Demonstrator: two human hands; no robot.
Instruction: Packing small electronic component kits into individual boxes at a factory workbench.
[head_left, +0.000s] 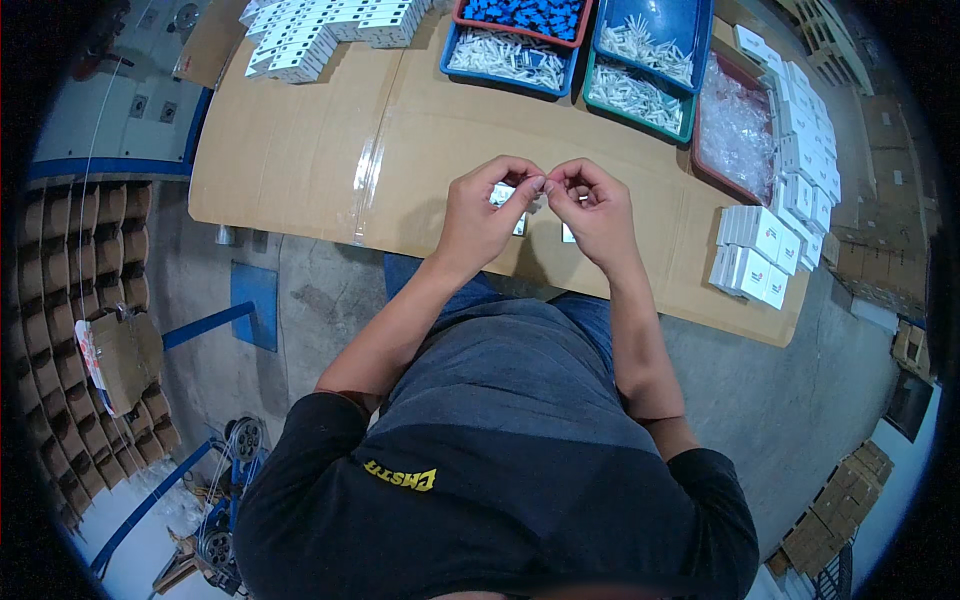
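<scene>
Over the cardboard-covered table, my left hand (482, 212) and my right hand (598, 212) meet fingertip to fingertip. Both are closed in a pinch around something small and whitish, too tiny to make out. Partly hidden under my left hand lies a small white box (520, 226). Next to my right hand, a bit of another white item (568, 234) shows on the cardboard.
Trays at the back hold blue pieces (522, 15), white plastic pieces (507, 60) and clear plastic bags (735, 130). White boxes are stacked at the far left (310, 45) and along the right edge (755, 250). Cardboard dividers (90, 270) stand beyond the table's left end.
</scene>
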